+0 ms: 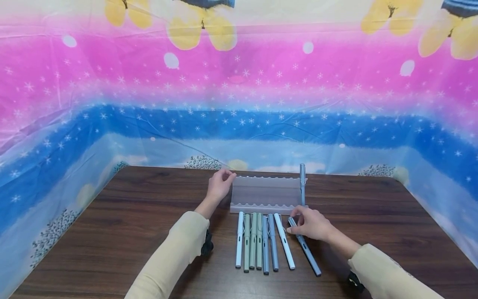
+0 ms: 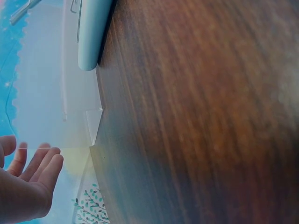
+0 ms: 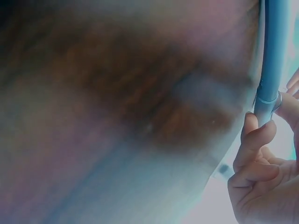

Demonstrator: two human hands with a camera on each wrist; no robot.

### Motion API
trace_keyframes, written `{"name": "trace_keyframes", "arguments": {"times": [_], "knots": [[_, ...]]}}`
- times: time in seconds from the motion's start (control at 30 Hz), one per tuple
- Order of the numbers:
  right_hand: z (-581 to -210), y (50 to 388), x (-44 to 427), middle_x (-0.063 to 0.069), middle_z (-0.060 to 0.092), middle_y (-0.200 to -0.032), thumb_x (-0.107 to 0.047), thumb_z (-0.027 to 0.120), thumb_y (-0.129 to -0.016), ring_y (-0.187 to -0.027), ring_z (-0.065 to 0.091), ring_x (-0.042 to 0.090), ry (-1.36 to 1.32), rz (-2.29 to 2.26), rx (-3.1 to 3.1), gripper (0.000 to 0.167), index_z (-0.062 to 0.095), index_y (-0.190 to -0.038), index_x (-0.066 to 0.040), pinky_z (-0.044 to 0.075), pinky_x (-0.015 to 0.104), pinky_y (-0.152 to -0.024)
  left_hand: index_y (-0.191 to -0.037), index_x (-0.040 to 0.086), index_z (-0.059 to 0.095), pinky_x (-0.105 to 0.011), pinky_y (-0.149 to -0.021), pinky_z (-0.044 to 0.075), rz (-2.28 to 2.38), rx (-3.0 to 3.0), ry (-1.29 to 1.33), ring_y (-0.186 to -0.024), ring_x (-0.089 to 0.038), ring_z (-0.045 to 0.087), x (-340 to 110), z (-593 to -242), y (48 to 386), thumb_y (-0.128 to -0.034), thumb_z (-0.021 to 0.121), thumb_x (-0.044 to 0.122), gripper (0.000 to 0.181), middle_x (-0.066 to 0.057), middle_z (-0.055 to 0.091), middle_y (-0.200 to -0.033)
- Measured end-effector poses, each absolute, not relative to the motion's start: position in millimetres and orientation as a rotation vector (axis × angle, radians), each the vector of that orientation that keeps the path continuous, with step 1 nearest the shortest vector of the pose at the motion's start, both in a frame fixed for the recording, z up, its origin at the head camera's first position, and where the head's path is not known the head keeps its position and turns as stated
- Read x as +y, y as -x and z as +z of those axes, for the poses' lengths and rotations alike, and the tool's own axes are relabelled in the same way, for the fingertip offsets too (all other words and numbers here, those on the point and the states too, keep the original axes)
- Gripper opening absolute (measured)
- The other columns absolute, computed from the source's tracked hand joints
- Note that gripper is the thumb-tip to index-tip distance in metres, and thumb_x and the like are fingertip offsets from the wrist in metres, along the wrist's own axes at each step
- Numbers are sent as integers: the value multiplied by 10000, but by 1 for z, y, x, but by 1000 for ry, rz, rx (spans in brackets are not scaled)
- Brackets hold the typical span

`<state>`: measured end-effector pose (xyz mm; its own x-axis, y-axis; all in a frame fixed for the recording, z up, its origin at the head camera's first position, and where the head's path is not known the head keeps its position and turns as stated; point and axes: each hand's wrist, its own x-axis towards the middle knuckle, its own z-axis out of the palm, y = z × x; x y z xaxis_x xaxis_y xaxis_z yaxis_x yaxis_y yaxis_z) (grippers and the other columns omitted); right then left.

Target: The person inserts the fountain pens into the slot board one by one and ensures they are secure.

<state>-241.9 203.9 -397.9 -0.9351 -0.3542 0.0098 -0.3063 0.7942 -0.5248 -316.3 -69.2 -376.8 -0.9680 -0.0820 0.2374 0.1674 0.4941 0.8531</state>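
A clear plastic pen rack point(image 1: 266, 194) with scalloped edges stands toward the back of the table. My left hand point(image 1: 219, 185) pinches its upper left corner between thumb and fingertips. One grey-blue pen point(image 1: 302, 178) sits upright in the rack's rightmost slot. In front of the rack, my right hand point(image 1: 313, 224) holds the upper end of a dark blue-grey pen point(image 1: 309, 254), which slants on or just above the table. The right wrist view shows thumb and fingers around that pen point(image 3: 274, 51). To its left lies a pale blue pen point(image 1: 285, 245), slightly tilted.
Several more pens lie side by side before the rack: a white one point(image 1: 239, 245) at the left, green ones point(image 1: 253, 245), then blue-grey ones point(image 1: 273, 245). The brown wooden table point(image 1: 157, 199) ends at a patterned cloth backdrop point(image 1: 209, 124) behind the rack.
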Motion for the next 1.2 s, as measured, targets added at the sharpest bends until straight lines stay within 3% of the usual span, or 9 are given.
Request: {"name": "trace_keyframes", "arguments": {"times": [0.63, 1.2], "knots": [[-373, 252, 219, -11, 514, -652, -235, 686, -767, -492, 444, 138, 591, -1050, 2968, 363, 480, -1013, -65, 370, 290, -449, -876, 26, 578, -372, -744, 417, -1463, -2496, 69, -829, -246, 536, -68, -376, 315, -877, 545, 202, 179, -101, 595, -874], [-344, 268, 220, 12, 566, -669, -238, 680, -774, -541, 522, 197, 541, -1177, 3065, 384, 461, -1036, -61, 412, 324, -505, -876, 33, 577, -378, -746, 408, -1446, -2501, 75, -839, -251, 532, -68, -377, 317, -877, 547, 207, 177, -101, 599, -900]]}}
